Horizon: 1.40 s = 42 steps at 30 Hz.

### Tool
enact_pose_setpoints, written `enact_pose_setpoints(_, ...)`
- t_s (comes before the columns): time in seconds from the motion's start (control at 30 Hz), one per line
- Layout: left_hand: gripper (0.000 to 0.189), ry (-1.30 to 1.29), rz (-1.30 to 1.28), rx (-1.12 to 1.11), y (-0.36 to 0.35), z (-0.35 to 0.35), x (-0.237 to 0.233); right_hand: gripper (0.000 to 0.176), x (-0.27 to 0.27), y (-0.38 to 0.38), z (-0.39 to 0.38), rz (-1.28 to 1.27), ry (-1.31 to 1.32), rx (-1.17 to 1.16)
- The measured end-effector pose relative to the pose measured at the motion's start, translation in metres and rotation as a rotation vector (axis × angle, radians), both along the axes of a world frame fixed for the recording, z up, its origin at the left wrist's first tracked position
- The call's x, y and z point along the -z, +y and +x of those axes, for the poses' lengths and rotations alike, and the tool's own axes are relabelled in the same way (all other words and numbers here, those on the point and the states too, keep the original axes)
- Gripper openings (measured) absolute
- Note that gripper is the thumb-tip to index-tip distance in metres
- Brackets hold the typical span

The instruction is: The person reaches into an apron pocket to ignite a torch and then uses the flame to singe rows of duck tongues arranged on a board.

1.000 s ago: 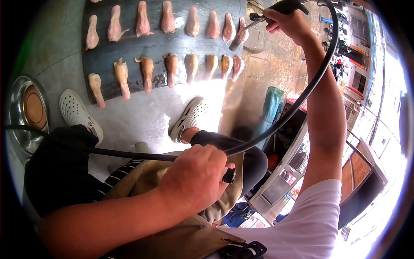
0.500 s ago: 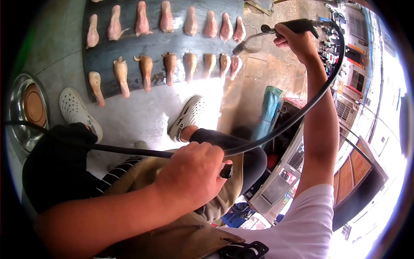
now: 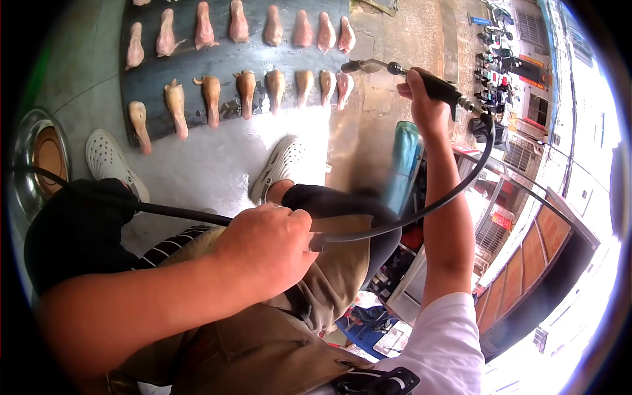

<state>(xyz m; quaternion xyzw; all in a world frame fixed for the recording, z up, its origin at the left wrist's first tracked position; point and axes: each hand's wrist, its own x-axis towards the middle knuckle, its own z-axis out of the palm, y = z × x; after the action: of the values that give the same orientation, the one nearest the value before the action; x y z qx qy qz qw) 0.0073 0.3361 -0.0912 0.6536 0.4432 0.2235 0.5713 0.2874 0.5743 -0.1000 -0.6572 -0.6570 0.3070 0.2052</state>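
My right hand (image 3: 428, 102) is closed around the black handle of a blowtorch (image 3: 442, 91). The torch's nozzle points left, beside the right edge of a dark board (image 3: 197, 66) and close to the last piece of the lower row. No flame can be made out. Two rows of poultry leg pieces lie on the board: a pink upper row (image 3: 238, 23) and a browner lower row (image 3: 247, 95). My left hand (image 3: 266, 247) is closed in a fist around the black hose (image 3: 421, 214), which runs on to the torch.
A round metal basin (image 3: 62, 148) stands at the far left. My white clogs (image 3: 108, 158) are on the floor below the board. A teal rolled item (image 3: 405, 155) and a cart (image 3: 408, 283) are at the right. Parked scooters (image 3: 494, 72) line the street beyond.
The torch has swung so its nozzle points more level to the left. My left hand has turned a little, and the dark end beside its thumb no longer shows. The whole view has shifted.
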Motion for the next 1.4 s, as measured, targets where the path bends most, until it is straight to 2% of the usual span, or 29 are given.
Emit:
enact_pose_setpoints(0.67,0.025,0.078,0.099,0.070,-0.021,0.000,-0.004,0.034,0.014,-0.076,0.033,0.114,0.164,0.150)
enact_pose_setpoints(0.8,0.024,0.078,0.129,0.066,-0.029,0.002,-0.001,0.031,0.031,-0.080,0.041,0.195,0.266,0.155)
enact_pose_setpoints(0.97,0.024,0.122,0.132,0.106,-0.034,0.002,-0.002,0.031,0.040,-0.099,0.045,0.198,0.261,0.145)
enact_pose_setpoints(1.03,0.024,0.129,0.147,0.119,-0.037,0.002,-0.001,0.037,0.042,-0.109,0.049,0.196,0.214,0.151)
enact_pose_setpoints(1.4,0.026,0.217,0.134,0.229,-0.043,0.004,-0.003,0.036,0.046,-0.136,0.064,0.244,0.212,0.154)
